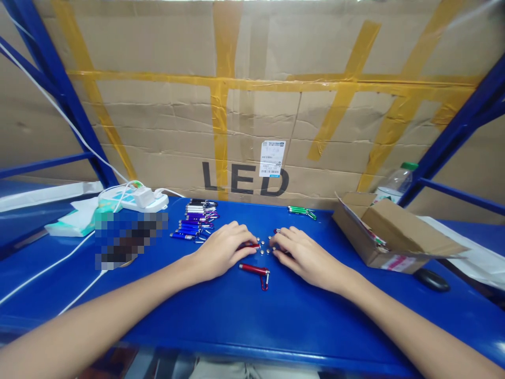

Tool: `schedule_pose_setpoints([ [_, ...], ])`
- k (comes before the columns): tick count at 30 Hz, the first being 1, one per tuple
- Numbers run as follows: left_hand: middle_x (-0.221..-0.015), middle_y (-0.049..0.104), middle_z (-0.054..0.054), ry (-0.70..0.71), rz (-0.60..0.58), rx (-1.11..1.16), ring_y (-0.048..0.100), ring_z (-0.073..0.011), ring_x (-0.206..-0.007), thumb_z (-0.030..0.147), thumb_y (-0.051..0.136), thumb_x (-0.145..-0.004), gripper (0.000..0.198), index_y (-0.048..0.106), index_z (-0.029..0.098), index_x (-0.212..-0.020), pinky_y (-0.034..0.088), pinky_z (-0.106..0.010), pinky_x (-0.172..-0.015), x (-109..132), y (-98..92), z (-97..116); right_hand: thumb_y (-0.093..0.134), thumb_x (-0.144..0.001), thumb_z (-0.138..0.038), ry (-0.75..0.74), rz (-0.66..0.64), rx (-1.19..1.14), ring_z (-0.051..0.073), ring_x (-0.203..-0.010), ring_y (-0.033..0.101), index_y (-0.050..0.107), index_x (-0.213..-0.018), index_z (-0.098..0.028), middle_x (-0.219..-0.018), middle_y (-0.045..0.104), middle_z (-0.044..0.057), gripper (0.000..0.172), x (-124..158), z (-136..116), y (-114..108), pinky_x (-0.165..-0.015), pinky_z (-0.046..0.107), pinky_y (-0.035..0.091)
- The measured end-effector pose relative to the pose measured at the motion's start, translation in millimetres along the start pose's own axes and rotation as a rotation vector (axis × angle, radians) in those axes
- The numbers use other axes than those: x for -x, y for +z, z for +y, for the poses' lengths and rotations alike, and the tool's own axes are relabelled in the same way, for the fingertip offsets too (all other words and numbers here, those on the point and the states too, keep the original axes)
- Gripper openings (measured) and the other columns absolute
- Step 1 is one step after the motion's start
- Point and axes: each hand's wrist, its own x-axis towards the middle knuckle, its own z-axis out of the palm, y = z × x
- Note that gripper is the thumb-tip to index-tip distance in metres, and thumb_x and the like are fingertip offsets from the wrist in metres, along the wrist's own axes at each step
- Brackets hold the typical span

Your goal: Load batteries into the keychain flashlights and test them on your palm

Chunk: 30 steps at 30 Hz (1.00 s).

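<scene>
My left hand (pixel 225 249) is closed round a red pen-shaped flashlight (pixel 253 246), whose end sticks out past the fingertips. My right hand (pixel 302 256) rests low on the table with its fingers curled together; what they pinch, if anything, is hidden. A small dark red part (pixel 276 230) shows just behind the right fingers. Between both hands lie several small round silver pieces, like button cells (pixel 262 252). In front of them lies another red flashlight (pixel 253 269) with a red carabiner clip (pixel 264 284) at its right end.
Blue, purple, silver and black flashlights (pixel 193 223) lie in a row at left, green ones (pixel 302 211) at the back. An open cardboard box (pixel 371 247) stands right, beside a black mouse (pixel 432 279) and a bottle (pixel 398 181). A power strip (pixel 158 202) with white cables is left.
</scene>
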Motion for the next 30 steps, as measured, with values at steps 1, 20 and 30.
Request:
schedule_pose_setpoints([
  [1, -0.109, 0.074, -0.006, -0.028, 0.04, 0.056, 0.063, -0.0235, -0.103, 0.034, 0.062, -0.109, 0.019, 0.072, 0.021, -0.117, 0.05, -0.036, -0.093, -0.2, -0.4, 1.0, 0.049, -0.112, -0.023, -0.033, -0.003, -0.011, 0.028, -0.102, 0.059, 0.065, -0.123, -0.022, -0.113, 0.066, 0.011, 0.019, -0.3, -1.3, -0.2, -0.092, 0.042, 0.048],
  [20, -0.104, 0.084, -0.003, -0.237, 0.071, 0.614, 0.079, -0.0197, -0.094, 0.031, 0.069, -0.1, 0.016, 0.07, 0.02, -0.112, 0.057, -0.028, -0.082, -3.3, 3.7, 9.3, 0.049, -0.114, -0.024, -0.096, -0.038, -0.093, 0.026, -0.1, 0.053, 0.068, -0.111, -0.021, -0.109, 0.063, 0.009, 0.019, -3.2, -4.6, 1.1, -0.091, 0.042, 0.045],
  [30, -0.105, 0.084, -0.003, -0.251, 0.059, 0.592, 0.079, -0.0217, -0.099, 0.034, 0.069, -0.1, 0.018, 0.07, 0.021, -0.112, 0.057, -0.029, -0.079, -3.5, 5.4, 8.8, 0.047, -0.114, -0.024, -0.091, -0.036, -0.111, 0.026, -0.104, 0.055, 0.062, -0.108, -0.024, -0.109, 0.064, 0.008, 0.016, -0.9, -5.1, 2.2, -0.096, 0.044, 0.045],
])
